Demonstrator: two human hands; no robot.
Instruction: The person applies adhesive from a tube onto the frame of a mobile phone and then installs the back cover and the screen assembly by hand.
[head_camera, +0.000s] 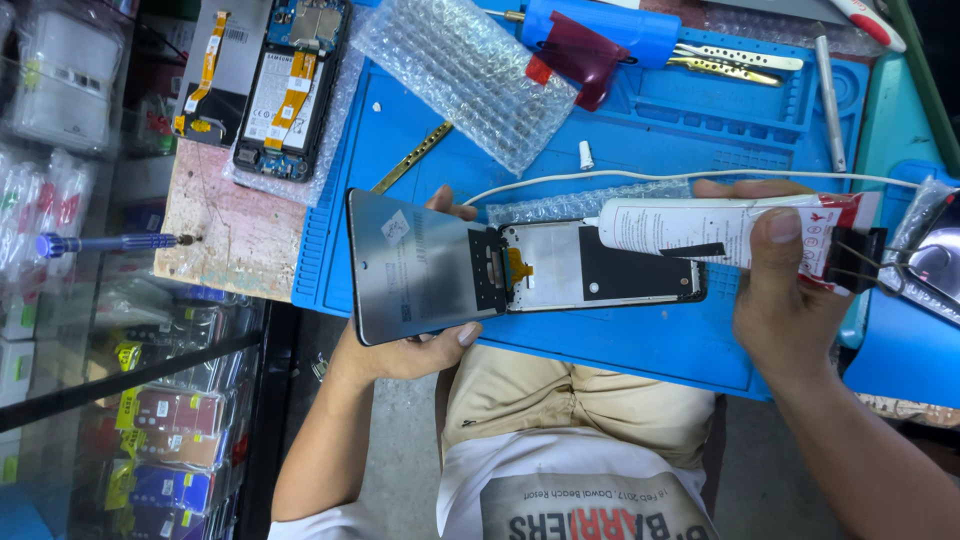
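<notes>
White plastic glue tube (720, 232), its narrow nozzle laid over the bared frame of a phone, sits clamped in the right hand (790, 300): thumb pressed across the top, fingers curled beneath, the tube's red crimped end caught in a black binder clip (856, 262). The left hand (405, 350) cups the dark rectangular glass screen panel (415, 262) from below, thumb hooked over the near edge and a fingertip showing at the far edge, so the panel hangs just above the edge of the blue silicone repair mat (640, 340). Beside it, touching end to end, lies the black-rimmed phone frame with a pale inner plate (590, 265).

The panel looks thin, stiff, light and smooth, and probably brittle; a grip by its long edges, as shown, seems safer than pressure on the face. The tube looks soft and would yield to a squeeze at mid-body.

Farther out on the mat lie a sheet of clear bubble wrap (470, 70), a brass strip (412, 157), a thin white cable (620, 176), metal tweezers (735, 62) and a blue tool with a dark red trigger (590, 40). Off the mat, on the worn tabletop (225, 225), rest an opened phone showing its battery (285, 90) and a blue-handled screwdriver (105, 242).
</notes>
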